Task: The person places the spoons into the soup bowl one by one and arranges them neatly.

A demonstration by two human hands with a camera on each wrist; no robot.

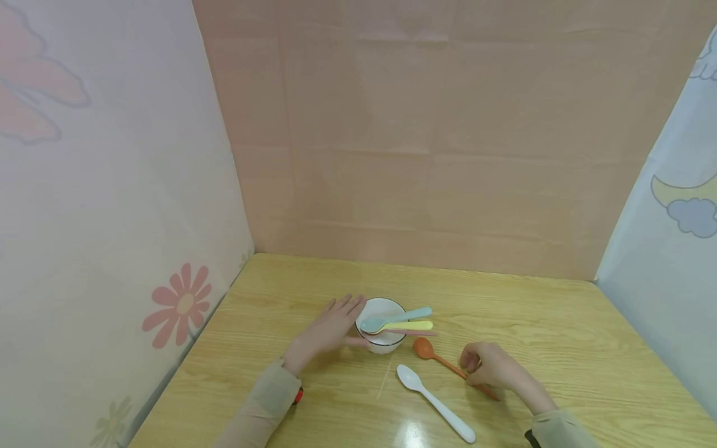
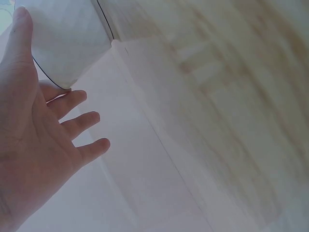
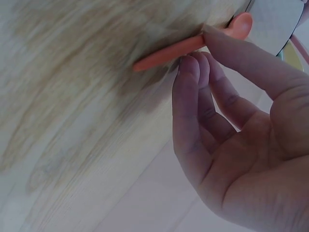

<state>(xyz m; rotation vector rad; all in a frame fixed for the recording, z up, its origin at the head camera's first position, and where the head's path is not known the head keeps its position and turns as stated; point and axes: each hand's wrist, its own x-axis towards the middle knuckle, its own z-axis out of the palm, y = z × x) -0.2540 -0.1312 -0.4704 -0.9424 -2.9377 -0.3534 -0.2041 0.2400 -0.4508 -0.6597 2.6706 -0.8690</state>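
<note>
A white bowl (image 1: 381, 342) with a dark rim stands on the table. Inside it lean a light blue spoon (image 1: 403, 316), a yellow spoon (image 1: 411, 325) and a pink spoon (image 1: 420, 333), handles out to the right. My left hand (image 1: 330, 326) rests against the bowl's left side, fingers extended; in the left wrist view its thumb and forefinger lie along the bowl wall. With thumb and fingertips, my right hand (image 1: 493, 366) pinches an orange spoon (image 3: 169, 52) by its handle. The spoon's head points toward the bowl.
On the wooden table (image 1: 313, 280), a white spoon (image 1: 439, 407) lies nearer me, between the hands. A plain tan cloth (image 1: 414, 143) hangs behind the table, and patterned cloths (image 1: 123, 205) hang at both sides.
</note>
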